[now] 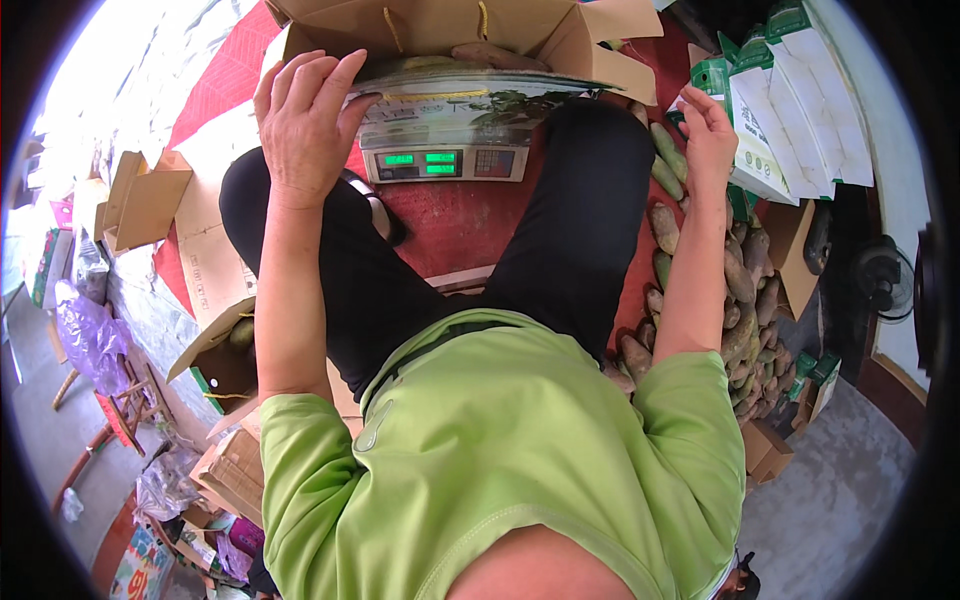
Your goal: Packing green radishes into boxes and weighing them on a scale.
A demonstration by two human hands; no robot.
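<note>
Apparently it's part-done: some tubers (498, 55) in box (540, 24) by scale (505, 163), lots left in pile (741, 280) on R. L hand (312, 125) loosely spread, R hand (708, 140) half-curled; both look empty.

Green digits glow on the display (440, 168) near the left end of my scale's (468, 164) front edge; the keypad (495, 163) at its right end bears markings too small to read. Printed characters stand on the pale panel (430, 122) just beyond, the white-and-green boxes (760, 140) to my right and, faintly, the cardboard (207, 250) at my left.
</note>
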